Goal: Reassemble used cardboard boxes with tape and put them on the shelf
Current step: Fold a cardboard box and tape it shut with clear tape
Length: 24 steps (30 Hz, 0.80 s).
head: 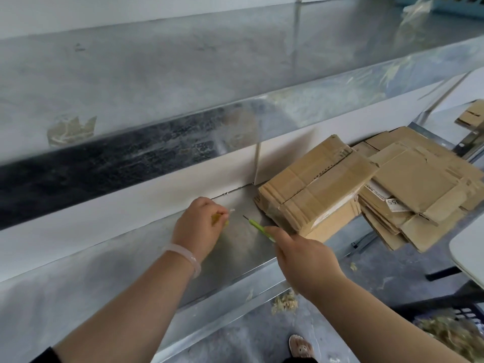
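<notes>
My left hand (200,227) curled round a small yellow thing (218,219) on the metal shelf (235,247), my right hand (306,260) gripping a green cutter (258,226), flattened cardboard boxes (317,187) stacked just beside, overhanging the shelf edge, shreds (284,303) on the floor below

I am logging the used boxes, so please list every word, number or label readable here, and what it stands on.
No text reads clearly.
White label on the flattened cardboard stack: dark digits, too blurred to read.
Printed strip beside it: too small to read.
</notes>
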### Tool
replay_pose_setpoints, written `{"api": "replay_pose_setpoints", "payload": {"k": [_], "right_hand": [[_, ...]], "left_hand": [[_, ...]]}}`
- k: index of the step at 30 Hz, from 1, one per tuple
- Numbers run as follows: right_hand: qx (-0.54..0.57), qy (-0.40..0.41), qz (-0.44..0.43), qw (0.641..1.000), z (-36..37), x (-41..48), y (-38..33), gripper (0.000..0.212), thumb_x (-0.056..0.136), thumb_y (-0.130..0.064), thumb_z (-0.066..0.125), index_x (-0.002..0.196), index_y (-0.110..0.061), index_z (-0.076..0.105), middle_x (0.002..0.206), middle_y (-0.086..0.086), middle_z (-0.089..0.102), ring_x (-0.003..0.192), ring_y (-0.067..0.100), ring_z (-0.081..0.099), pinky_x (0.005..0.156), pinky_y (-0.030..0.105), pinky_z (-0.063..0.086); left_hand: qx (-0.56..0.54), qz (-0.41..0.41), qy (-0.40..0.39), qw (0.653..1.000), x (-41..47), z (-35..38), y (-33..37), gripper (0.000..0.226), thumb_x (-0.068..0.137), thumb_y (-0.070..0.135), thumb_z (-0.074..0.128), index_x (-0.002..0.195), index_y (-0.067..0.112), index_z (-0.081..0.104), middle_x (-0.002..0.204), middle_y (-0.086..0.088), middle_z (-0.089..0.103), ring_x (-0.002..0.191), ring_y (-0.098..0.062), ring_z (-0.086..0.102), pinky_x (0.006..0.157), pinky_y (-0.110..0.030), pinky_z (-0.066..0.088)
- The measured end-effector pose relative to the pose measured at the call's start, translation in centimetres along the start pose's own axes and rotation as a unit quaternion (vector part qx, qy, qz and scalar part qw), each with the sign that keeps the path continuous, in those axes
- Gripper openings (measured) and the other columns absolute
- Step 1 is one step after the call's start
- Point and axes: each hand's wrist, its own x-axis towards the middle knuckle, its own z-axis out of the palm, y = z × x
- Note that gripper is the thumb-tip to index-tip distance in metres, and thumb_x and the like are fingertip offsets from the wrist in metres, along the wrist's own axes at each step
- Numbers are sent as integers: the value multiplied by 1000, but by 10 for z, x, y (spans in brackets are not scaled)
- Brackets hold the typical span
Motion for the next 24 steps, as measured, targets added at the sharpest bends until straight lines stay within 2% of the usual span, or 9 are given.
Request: {"api": "replay_pose_setpoints", "payload": {"k": [2, 5, 7, 10, 16, 18, 20, 22, 24], "right_hand": [[15, -40, -12, 999, 1, 3, 1, 47, 104, -25, 32, 149, -40, 28, 85, -4, 58, 73, 24, 56, 62, 32, 45], [35, -108, -36, 993, 9, 11, -1, 64, 100, -15, 35, 152, -46, 15, 111, 0, 58, 92, 26, 60, 71, 34, 46], [12, -122, -75, 990, 21, 19, -7, 74, 96, -7, 40, 155, -43, 10, 121, 2, 53, 98, 27, 59, 75, 35, 48], [-3, -114, -123, 986, 41, 31, -18, 77, 93, 0, 44, 157, -30, 14, 124, 9, 47, 104, 29, 55, 82, 37, 49], [-50, -139, -195, 970, 71, 53, -29, 69, 92, -10, 50, 155, -21, 24, 139, 10, 38, 120, 32, 42, 94, 40, 40], [-52, -130, -209, 968, 69, 55, -30, 67, 91, -10, 50, 153, -19, 28, 144, 11, 38, 125, 34, 41, 97, 42, 39], [-21, -137, -223, 965, 59, 51, -30, 60, 91, -6, 47, 149, -15, 37, 146, 12, 39, 128, 34, 41, 100, 45, 41], [31, -111, -260, 959, 41, 40, -29, 43, 85, -1, 47, 126, -11, 58, 130, 11, 53, 112, 33, 56, 87, 41, 52], [70, -39, -312, 947, 15, 25, -25, 29, 75, -3, 44, 91, -15, 65, 94, 4, 61, 76, 25, 63, 59, 27, 52]], "left_hand": [[42, 38, 4, 998, -7, -1, -13, 13, 84, 20, 74, 96, 22, 77, 96, 5, 62, 83, -18, 64, 75, -33, 53], [113, 89, -3, 990, -19, 0, -34, 19, 77, 23, 69, 94, 27, 76, 91, 5, 63, 69, -22, 66, 62, -35, 55], [161, 99, -15, 982, -29, 3, -43, 24, 78, 32, 58, 95, 31, 75, 94, 6, 62, 71, -22, 65, 65, -35, 52], [179, 93, -23, 979, -46, 10, -55, 32, 79, 39, 51, 102, 31, 72, 102, 5, 62, 85, -24, 64, 75, -39, 51], [173, 49, -58, 982, -71, 13, -74, 40, 76, 41, 49, 116, 34, 54, 107, 3, 65, 87, -24, 68, 73, -37, 53], [167, 30, -73, 983, -73, 13, -74, 44, 76, 40, 50, 120, 36, 54, 112, 3, 64, 95, -25, 67, 78, -41, 54], [153, 17, -46, 987, -72, 12, -67, 51, 72, 38, 50, 123, 34, 58, 117, 3, 61, 104, -25, 63, 87, -42, 51], [91, 12, 32, 995, -69, 10, -52, 53, 74, 31, 48, 124, 25, 60, 119, 2, 58, 110, -21, 57, 95, -36, 45], [-3, -23, 123, 992, -62, 6, -31, 48, 82, 26, 44, 126, 19, 60, 118, 6, 54, 110, -8, 50, 99, -25, 38]]}}
